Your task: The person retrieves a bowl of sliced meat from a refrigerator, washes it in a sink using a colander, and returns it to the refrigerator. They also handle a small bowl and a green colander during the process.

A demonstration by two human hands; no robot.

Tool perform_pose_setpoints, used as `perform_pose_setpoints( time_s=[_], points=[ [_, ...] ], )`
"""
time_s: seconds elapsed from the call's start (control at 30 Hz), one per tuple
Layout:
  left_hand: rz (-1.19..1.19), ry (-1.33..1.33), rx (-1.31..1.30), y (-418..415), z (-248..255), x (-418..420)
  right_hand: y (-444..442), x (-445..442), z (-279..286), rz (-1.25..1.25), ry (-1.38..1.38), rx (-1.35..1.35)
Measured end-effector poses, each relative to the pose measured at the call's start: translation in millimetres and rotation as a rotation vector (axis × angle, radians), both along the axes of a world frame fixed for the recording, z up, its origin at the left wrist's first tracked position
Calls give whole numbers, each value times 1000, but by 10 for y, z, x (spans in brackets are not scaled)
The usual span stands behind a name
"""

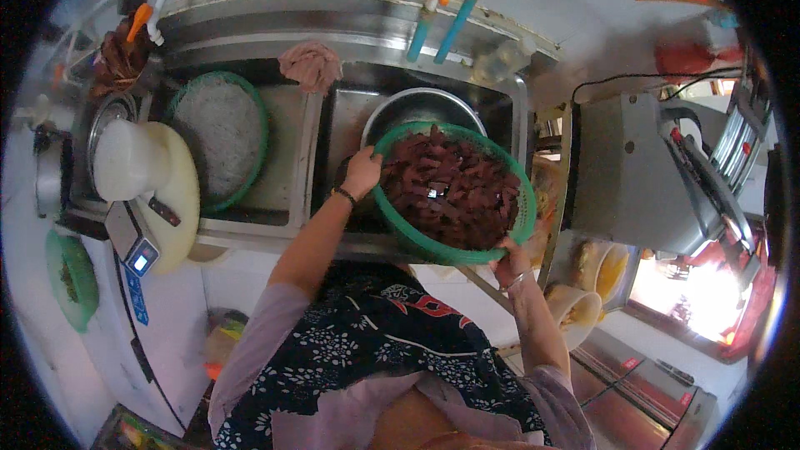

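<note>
A round green plastic basket (pixel 409 237) full of dark red-brown cut strips (pixel 450 190) is held between my two hands. My left hand (pixel 364 173) grips its rim on the left side. On the near right side of the rim, my right hand (pixel 511 260) is closed. Behind the basket and partly covered by it, a metal basin (pixel 425 106) sits in the right sink bay (pixel 350 115). What the strips are made of, I cannot tell for sure.
A second green basket (pixel 265 131) with pale contents stands in the left bay. A pink cloth (pixel 310 67) hangs over the divider. A knife (pixel 164 211) lies on a round board (pixel 181 181) beside a digital scale (pixel 132 244). Right of the sink stands a grey metal machine (pixel 625 169).
</note>
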State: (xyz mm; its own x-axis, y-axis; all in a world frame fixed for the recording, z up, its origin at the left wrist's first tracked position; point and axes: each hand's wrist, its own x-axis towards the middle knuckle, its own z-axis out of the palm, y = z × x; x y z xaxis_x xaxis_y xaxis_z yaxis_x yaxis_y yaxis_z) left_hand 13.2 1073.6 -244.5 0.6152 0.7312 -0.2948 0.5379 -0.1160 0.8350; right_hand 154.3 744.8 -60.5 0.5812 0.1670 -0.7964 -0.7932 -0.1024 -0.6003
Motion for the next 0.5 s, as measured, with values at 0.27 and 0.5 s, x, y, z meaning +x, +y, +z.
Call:
perform_pose_setpoints(
  time_s=[0.27,0.5],
  points=[
    [-331,172,27,55,-314,-380,732,545,249,328,-510,-246],
    [-968,239,124,193,-862,-267,1591,484,656,387,-646,-309]
  ],
)
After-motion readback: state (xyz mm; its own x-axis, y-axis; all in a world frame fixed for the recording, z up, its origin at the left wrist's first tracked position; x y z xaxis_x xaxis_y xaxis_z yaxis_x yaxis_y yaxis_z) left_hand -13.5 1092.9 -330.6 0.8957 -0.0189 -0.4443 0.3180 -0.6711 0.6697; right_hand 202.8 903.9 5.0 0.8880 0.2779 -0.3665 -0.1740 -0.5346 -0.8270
